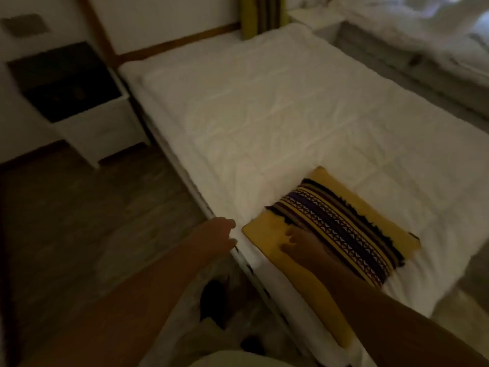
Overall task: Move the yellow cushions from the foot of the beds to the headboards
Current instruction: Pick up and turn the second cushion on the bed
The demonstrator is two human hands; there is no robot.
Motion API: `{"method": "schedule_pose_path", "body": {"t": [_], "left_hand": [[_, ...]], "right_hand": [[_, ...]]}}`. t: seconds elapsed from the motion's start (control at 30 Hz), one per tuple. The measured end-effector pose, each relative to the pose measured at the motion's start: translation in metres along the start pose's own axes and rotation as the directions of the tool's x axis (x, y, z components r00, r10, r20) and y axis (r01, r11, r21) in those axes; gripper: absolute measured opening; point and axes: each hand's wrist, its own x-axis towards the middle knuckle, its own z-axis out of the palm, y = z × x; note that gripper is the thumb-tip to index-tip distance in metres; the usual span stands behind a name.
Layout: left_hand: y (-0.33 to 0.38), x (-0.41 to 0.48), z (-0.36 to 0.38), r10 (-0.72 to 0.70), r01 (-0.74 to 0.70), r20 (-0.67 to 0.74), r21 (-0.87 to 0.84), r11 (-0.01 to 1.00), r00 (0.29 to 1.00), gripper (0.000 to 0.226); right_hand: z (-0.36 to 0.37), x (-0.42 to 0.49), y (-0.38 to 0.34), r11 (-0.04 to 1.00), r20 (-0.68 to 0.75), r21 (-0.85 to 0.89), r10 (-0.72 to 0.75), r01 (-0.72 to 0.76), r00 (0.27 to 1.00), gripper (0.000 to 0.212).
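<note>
- The yellow cushion [333,223] is seen lying at the bed's [264,107] foot, toward five o'clock.
- The right hand [299,243] is laid on its near corner, fingers spread, nothing gripped, likely for lifting.
- The left hand [219,234] is held loosely open at the cushion's nine o'clock, empty.

White nightstand [87,123] on wooden floor [79,221]

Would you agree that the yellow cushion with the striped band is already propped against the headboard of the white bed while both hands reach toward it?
Not quite. The head view shows the yellow cushion lying flat at the foot of the white bed, far from the headboard. The rest holds: the left hand and right hand both reach toward it.
</note>
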Motion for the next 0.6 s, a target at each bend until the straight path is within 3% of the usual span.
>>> {"method": "schedule_pose_path", "body": {"t": [0.27,0.6], "left_hand": [[0.045,0.11,-0.036,0.282,-0.317,0.217,0.147,0.937,0.935,0.062],[0.156,0.182,-0.017,0.449,-0.538,0.372,0.181,0.823,0.812,0.035]], "right_hand": [[-0.019,-0.005,0.035,0.917,-0.102,0.228,0.358,-0.328,0.928,0.051],[-0.042,-0.019,0.121,0.789,-0.14,0.445,0.528,-0.424,0.837,0.038]]}}
